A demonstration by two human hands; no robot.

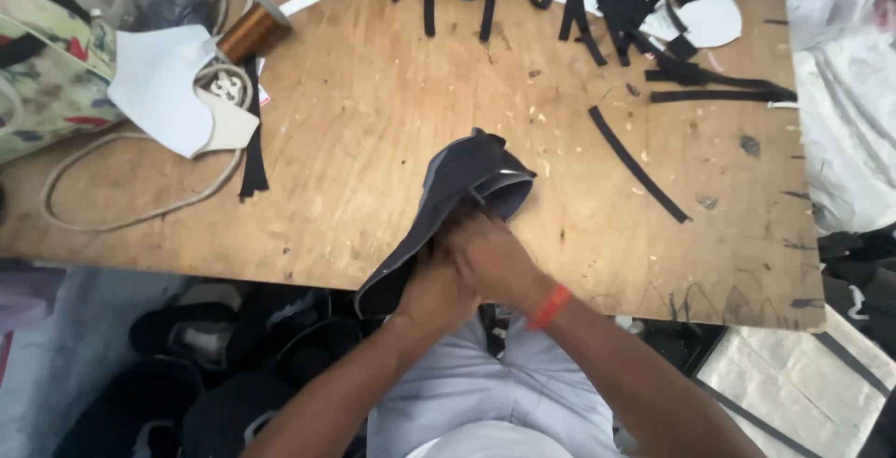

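Both hands grip a dark shoe upper at the table's near edge.

We clasp our left hand (431, 292) and right hand (490, 257) together on the dark shoe upper (457, 187) over the wooden table (373, 122).

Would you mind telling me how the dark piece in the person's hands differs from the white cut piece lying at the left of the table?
The dark piece is dark grey to black; the white cut piece is white. The dark piece is folded and gripped by the left hand and right hand; the white piece lies loose and untouched. The dark piece overhangs the table edge; the white piece sits among cord. Both look like thin, flexible cut sheet.
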